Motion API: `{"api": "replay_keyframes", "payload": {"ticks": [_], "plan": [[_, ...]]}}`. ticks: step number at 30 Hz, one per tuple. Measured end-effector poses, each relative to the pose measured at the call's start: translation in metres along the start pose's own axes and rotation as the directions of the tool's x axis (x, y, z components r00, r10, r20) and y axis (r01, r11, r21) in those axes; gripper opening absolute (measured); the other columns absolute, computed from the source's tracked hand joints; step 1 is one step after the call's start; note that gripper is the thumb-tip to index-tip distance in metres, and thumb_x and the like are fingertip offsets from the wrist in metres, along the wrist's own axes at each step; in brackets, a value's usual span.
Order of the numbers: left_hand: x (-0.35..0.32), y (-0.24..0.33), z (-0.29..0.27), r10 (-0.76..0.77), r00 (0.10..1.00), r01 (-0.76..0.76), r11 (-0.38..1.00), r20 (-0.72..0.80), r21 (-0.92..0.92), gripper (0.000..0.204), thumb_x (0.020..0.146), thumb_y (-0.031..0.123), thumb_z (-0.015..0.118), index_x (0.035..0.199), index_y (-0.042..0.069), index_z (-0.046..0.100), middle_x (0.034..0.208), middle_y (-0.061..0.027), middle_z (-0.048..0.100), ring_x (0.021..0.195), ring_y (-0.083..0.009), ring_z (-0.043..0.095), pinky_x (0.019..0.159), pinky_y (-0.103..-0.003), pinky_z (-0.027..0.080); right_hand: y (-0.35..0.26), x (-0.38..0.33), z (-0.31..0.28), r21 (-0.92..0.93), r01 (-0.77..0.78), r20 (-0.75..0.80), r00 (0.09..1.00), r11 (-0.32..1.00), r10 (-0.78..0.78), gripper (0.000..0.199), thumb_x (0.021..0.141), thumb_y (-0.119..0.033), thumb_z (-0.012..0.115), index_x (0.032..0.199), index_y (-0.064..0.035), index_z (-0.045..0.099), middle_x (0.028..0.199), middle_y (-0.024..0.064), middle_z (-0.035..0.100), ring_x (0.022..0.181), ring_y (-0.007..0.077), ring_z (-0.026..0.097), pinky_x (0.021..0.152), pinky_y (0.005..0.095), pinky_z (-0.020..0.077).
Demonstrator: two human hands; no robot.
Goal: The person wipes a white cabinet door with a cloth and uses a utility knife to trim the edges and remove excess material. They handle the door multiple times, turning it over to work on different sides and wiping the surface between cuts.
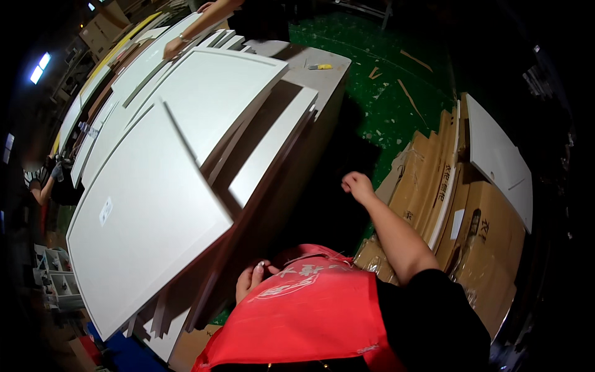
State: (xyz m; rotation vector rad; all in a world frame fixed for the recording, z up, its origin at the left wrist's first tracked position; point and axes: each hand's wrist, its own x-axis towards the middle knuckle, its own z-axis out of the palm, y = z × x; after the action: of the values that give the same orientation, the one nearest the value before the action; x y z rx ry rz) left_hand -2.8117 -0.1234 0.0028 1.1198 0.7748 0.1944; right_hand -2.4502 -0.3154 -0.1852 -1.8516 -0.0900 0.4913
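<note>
My left hand (250,280) is low in front of me, partly covered by my red apron (310,310). Its fingers are curled, with a small pale spot at the fingertips that I cannot make out. Beside that hand lies the near corner of a large white panel (149,217) bearing a small label (106,211). More white panels (217,87) lie stacked beyond it. My right hand (357,185) is held out over the dark gap between the stack and the cartons, fingers curled in a loose fist and touching nothing.
Brown cartons (434,180) stand upright on the right, with a white panel (499,155) leaning there. A yellow cutter (320,66) lies on the far table corner. A co-worker's hand (173,48) touches the far panels. Another person (43,186) stands left. Scraps litter the green floor (372,99).
</note>
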Motion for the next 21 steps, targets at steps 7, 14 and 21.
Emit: {"api": "replay_keyframes", "payload": {"ticks": [7,14,21], "plan": [[0.111,-0.016,0.051,0.257,0.966,-0.257,0.966,0.035,-0.007,0.018,0.093,0.01,0.068,0.107,0.001,0.063,0.09,-0.0003,0.064,0.083,-0.0062,0.058,0.077,-0.023,0.047,-0.125,0.169,0.015,-0.349,0.467,-0.168,0.822,0.812,-0.545,0.024,0.09,-0.028,0.066,0.084,-0.0053,0.07,0.085,0.0145,0.066,0.081,0.0359,0.063,0.071,0.0412,0.0497],[0.131,0.053,0.136,0.036,0.957,-0.019,0.998,-0.288,0.062,0.025,0.101,0.015,0.058,0.117,-0.003,0.062,0.096,-0.0067,0.067,0.088,-0.0114,0.062,0.082,-0.026,0.05,-0.184,0.354,-0.019,-0.628,0.557,0.125,0.761,0.544,-0.637,0.021,0.085,-0.009,0.064,0.105,-0.0066,0.068,0.104,0.0173,0.066,0.097,0.0391,0.062,0.084,0.0459,0.0513],[0.154,0.065,0.209,0.036,0.84,-0.036,0.999,-0.542,0.01,0.024,0.101,0.016,0.056,0.118,0.001,0.064,0.096,-0.0052,0.066,0.086,-0.0091,0.06,0.078,-0.024,0.05,-0.166,0.468,-0.043,-0.719,0.693,0.532,0.6,0.055,-0.597,0.019,0.094,-0.01,0.045,0.104,-0.0039,0.059,0.1,0.0218,0.06,0.096,0.041,0.058,0.082,0.0516,0.0474]]}}
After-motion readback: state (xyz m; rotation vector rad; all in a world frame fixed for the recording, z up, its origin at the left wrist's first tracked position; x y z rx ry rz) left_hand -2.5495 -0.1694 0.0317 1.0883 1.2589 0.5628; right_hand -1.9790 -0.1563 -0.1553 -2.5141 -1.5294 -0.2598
